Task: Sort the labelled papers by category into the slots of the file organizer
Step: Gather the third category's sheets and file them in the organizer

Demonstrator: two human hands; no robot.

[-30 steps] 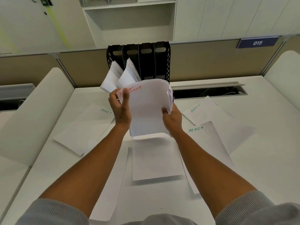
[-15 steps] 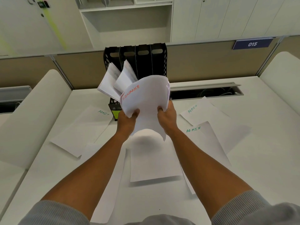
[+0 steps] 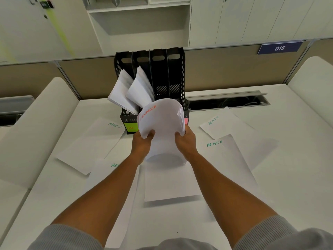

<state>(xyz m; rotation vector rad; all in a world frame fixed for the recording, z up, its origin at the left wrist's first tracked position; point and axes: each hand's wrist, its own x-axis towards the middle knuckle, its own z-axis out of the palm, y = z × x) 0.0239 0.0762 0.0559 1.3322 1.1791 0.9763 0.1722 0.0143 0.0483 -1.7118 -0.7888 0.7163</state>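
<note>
Before the black file organizer (image 3: 167, 73), two slots already filled, both hands grip the curled FINANCE stack (image 3: 160, 123), while ADMIN sheets (image 3: 225, 159) await on the tabletop (image 3: 288, 186).

- Office cubicle: white desk (image 3: 270, 186), tan partition (image 3: 225, 69) behind it.
- Blue plate (image 3: 279, 48) "015" on the partition, right.
- White cabinets (image 3: 252, 18), open shelf (image 3: 140, 20) far.
- Cable slot (image 3: 227, 101) along the desk's far edge.

Both arms outstretched, left hand (image 3: 142, 142), right hand (image 3: 185, 141) gripping
</note>
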